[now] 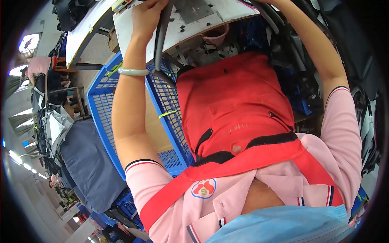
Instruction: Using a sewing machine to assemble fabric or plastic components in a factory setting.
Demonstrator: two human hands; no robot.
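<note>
My left hand [146,19] is raised at the top of the view, over the white table. Its fingers are closed on a dark grey strip [163,30], which hangs past the table's front edge toward the blue crate. My right arm stretches up to the top right, and only a sliver of my right hand [274,1] shows at the frame's edge. Its fingers are cut off, next to some dark curved bands [270,17]. On the white worktable [139,30] lie a grey metal plate [193,11] and several small black scraps.
A blue plastic crate [106,83] with a brown panel inside stands at my left, beside my red apron [239,93]. Under the table is a pink basket [216,35]. Dark grey fabric [91,162] is piled farther left. Another person [39,67] bends over at the far left.
</note>
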